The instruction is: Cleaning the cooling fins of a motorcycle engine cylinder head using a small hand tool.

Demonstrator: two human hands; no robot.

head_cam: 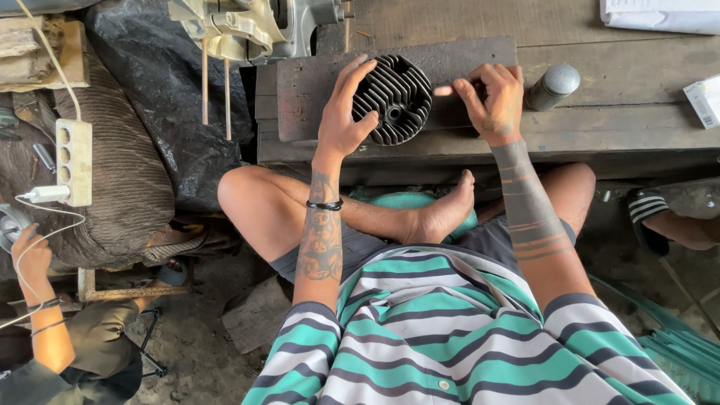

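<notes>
Seen from above, seated cross-legged at a low, worn wooden workbench in a cluttered workshop w/ dirt floor. Left hand spread open, fingers curled over the left rim of a round, dark finned cylinder head, steadying it. Right hand partly closed just right of the head, fingertips pinched together near its rim; cannot tell whether anything is gripped. Head lying flat, fins up, on a dark wooden plank atop the bench, between both hands.

Grey metal engine casing w/ two long studs at the bench's far-left end, beside black plastic sheeting. Small grey cylindrical part standing right of the plank. White papers at the bench's far-right corner, small white box at the right edge.

Far left: white power strip w/ a plug and cable resting on a ribbed brown cushion; another person's hand below it. Striped sandal on another person's foot at right, under the bench edge.
</notes>
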